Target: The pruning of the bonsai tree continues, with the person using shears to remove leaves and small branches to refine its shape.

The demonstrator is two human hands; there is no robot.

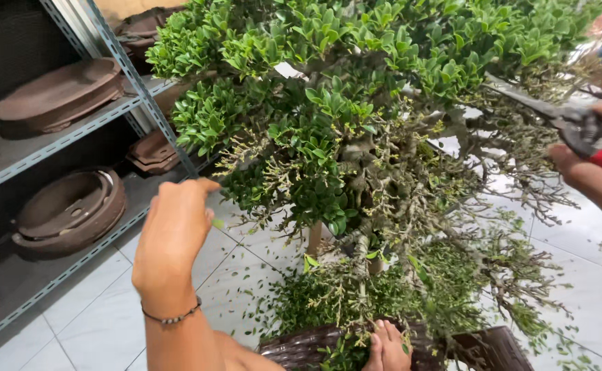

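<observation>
Head cam: bonsai tree centre, above a woven basket. L hand at its left edge, fingers pinching foliage. R hand at its right, clamped on red-handled pruning shears, blades into twigs. Pot shelf left of tree.

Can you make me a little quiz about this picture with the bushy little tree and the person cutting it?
1. True or false: the right hand holds red-handled metal pruning shears.
2. What does the left hand reach toward?
A. the leafy green bonsai tree
B. the brown oval clay pots on the grey metal shelf
C. the white tiled floor
3. Fill in: small cut ______ lie scattered on the floor.

Key
1. True
2. A
3. leaves
</observation>
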